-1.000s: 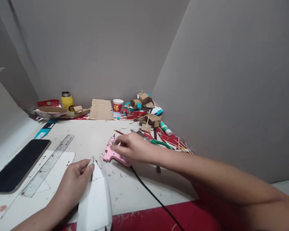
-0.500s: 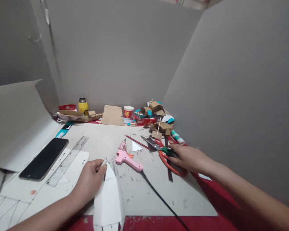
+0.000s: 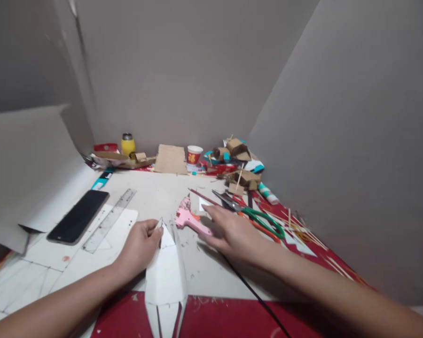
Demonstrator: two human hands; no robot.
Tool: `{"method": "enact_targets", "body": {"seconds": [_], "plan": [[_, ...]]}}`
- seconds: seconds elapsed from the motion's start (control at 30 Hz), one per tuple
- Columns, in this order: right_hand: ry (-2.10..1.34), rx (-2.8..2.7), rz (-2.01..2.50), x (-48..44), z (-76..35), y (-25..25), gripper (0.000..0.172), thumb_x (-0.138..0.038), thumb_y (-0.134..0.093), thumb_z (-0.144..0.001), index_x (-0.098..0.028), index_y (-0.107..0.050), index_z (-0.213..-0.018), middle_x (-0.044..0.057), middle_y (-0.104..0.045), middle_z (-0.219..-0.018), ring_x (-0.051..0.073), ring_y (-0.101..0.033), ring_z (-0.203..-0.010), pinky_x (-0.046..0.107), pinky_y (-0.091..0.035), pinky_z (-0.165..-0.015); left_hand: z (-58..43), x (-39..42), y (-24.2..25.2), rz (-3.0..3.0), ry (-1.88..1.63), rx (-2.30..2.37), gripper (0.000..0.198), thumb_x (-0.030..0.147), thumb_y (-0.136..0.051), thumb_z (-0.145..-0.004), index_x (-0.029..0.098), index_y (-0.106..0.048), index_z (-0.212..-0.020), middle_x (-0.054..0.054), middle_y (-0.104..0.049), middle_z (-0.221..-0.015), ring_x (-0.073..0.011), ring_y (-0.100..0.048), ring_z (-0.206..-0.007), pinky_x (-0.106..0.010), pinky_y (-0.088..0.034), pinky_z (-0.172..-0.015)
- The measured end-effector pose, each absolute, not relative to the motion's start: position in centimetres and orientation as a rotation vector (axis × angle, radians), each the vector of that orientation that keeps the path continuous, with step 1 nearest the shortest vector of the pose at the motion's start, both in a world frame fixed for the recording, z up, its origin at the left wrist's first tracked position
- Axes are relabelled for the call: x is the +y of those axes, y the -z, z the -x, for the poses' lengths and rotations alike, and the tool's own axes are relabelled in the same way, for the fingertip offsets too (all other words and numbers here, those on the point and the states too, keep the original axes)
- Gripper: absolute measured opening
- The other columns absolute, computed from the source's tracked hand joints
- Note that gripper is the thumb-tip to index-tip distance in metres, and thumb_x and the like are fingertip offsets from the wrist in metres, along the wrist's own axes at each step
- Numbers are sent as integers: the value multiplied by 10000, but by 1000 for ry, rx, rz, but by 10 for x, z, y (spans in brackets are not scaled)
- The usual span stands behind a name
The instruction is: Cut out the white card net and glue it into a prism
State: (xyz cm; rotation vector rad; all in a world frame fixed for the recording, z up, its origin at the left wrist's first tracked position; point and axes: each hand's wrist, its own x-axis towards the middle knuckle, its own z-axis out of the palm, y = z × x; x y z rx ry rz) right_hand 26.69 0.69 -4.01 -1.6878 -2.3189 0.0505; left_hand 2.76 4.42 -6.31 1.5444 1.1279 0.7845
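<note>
My left hand (image 3: 140, 244) is closed, pinching the pointed far end of a folded white cardboard piece (image 3: 165, 277), long and faceted with slits at its near end. My right hand (image 3: 234, 232) hovers by the handle of a pink glue gun (image 3: 192, 223), fingers apart. Whether it touches the handle I cannot tell. From the gun a black cord (image 3: 257, 295) runs toward me. Just beyond the right hand lie scissors (image 3: 264, 220) with green handles, over something with orange handles. A small white paper piece (image 3: 204, 203) is partly behind the fingertips.
To the left lie a phone (image 3: 79, 216) and a clear ruler (image 3: 109, 220) on marked white sheets. Along the back stand a yellow bottle (image 3: 128, 146), a paper cup (image 3: 194, 156) and cardboard scraps (image 3: 238, 150). Thin sticks (image 3: 313, 234) lie at the right; a red pencil (image 3: 202, 195) is near the scissors.
My right hand has let go of the scissors and moved left to the glue gun's handle. The left hand keeps its pinch on the cardboard piece. The view has shifted slightly.
</note>
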Motion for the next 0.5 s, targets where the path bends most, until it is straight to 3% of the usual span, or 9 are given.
{"method": "enact_targets", "body": {"seconds": [0.17,0.3,0.4,0.5], "plan": [[-112,-2390,1689,34,-239,51,319,-187,-538,-757,-133,-565,-1070,142,-660,-954,264,-624,-848,328,-449,-718,-27,44,66,-1612,-867,1115,243,293,-452,-762,214,-371,-546,71,-318,-494,-106,-342,-454,-237,-245,-454],[-130,-2342,1686,38,-249,49,345,-114,-496,-732,-137,-549,-1072,118,-656,-933,229,-618,-802,297,-446,-679,-26,45,70,-1598,-889,1113,258,284,-464,-762,221,-330,-550,81,-271,-508,-101,-301,-464,-240,-224,-463],[-304,-2079,1565,31,-252,32,327,-129,-488,-733,-157,-567,-1049,69,-652,-847,192,-590,-695,281,-450,-623,-26,44,71,-1574,-877,1108,259,280,-472,-770,211,-353,-550,74,-294,-524,-104,-308,-489,-244,-229,-479],[-544,-1575,1421,23,-245,12,256,-264,-541,-775,-145,-596,-995,55,-630,-786,147,-521,-534,263,-427,-480,-25,43,70,-1557,-864,1103,233,267,-476,-778,195,-416,-564,63,-334,-541,-111,-334,-519,-248,-250,-502]]}}
